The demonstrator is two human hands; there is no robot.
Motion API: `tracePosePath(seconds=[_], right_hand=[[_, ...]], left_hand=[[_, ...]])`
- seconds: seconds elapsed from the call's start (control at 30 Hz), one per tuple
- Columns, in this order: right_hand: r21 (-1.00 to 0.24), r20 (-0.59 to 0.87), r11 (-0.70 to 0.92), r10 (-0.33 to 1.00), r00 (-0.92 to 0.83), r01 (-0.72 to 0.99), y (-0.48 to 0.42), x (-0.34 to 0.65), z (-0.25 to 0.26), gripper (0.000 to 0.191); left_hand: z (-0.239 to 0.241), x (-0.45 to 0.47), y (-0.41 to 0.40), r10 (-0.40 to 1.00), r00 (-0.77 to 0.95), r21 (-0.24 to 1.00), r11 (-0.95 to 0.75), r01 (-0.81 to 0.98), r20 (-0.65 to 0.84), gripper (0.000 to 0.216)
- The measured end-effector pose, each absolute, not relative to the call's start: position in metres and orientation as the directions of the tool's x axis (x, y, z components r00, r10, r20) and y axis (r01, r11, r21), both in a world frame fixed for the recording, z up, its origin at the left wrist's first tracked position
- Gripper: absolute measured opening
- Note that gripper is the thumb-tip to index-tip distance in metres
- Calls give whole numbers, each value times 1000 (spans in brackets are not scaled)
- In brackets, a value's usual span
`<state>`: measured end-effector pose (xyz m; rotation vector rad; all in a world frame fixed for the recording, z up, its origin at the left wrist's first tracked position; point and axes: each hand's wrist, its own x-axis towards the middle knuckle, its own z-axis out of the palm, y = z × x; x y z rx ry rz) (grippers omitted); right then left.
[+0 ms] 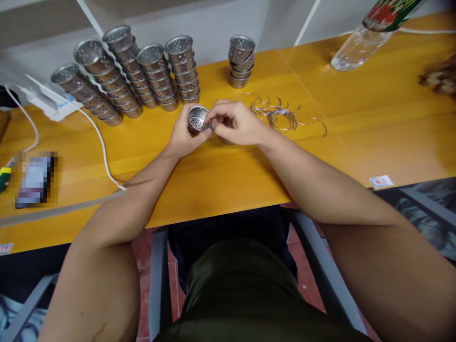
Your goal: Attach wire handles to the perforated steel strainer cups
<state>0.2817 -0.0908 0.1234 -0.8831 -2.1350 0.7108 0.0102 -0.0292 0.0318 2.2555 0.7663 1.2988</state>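
Observation:
A small perforated metal cup [198, 117] is held in my left hand [185, 130], its open mouth facing up toward me. The fingers wrap around its outer side. Pinched closed at the cup's right rim is my right hand [233, 122]; whatever is between its fingertips is too small and hidden to name. Part of another perforated metal piece [226, 140] shows beneath the right hand, mostly covered by it. Just right of that hand, a loose pile of curved thin metal wires [283, 118] lies on the wooden table [221, 185].
Several tall stacks of perforated cups [153, 78] stand at the back left. A shorter stack [241, 61] is at the back middle. A plastic bottle [359, 45] stands back right. On the left are a phone [35, 180], a white cable [101, 140] and a white power strip [53, 102].

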Motion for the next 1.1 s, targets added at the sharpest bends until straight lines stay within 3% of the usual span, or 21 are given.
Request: tracePosePath(seconds=[0.13, 0.33, 0.53, 0.73, 0.93, 1.1], right_hand=[[-729, 412, 644, 682, -604, 230, -84, 296, 121, 38], [-782, 380, 602, 667, -641, 162, -81, 301, 121, 65], [-758, 377, 615, 685, -624, 217, -81, 303, 121, 65], [-761, 403, 609, 713, -574, 222, -84, 298, 118, 59], [-807, 456, 587, 689, -564, 66, -81, 292, 110, 68], [-806, 475, 590, 683, -554, 36, -80, 290, 110, 69]], left_hand=[[35, 10, -32, 687, 405, 658, -716, 233, 604, 102], [43, 11, -37, 667, 422, 648, -731, 214, 614, 102], [43, 13, -35, 642, 419, 614, -758, 220, 642, 115], [40, 17, -32, 669, 380, 616, -741, 269, 639, 107], [44, 18, -38, 693, 347, 621, -720, 308, 631, 102], [49, 21, -41, 706, 337, 624, -708, 331, 623, 96]])
